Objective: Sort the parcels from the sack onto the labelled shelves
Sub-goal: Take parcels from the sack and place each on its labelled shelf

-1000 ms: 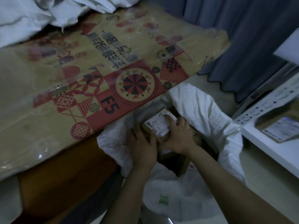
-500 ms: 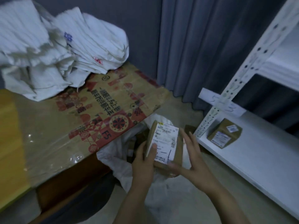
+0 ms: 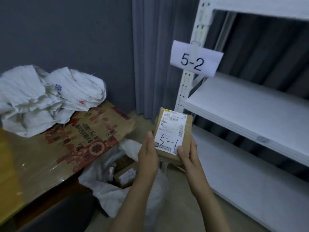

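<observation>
Dim room, grey wall (image 3: 66, 30), grey curtain (image 3: 155, 56), pale floor (image 3: 142, 131)

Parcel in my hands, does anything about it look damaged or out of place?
No damage shows on the parcel, held by the left hand and right hand. One mismatch: its label is handwritten 5-1, while the nearest shelf tag reads 5-2 and hangs tilted.

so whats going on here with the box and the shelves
A person's left hand and right hand hold a brown parcel with 5-1 handwritten on its label. The tag on the rack reads 5-2. Other parcels lie in the open white sack below. The held one is not shelved yet.
</observation>
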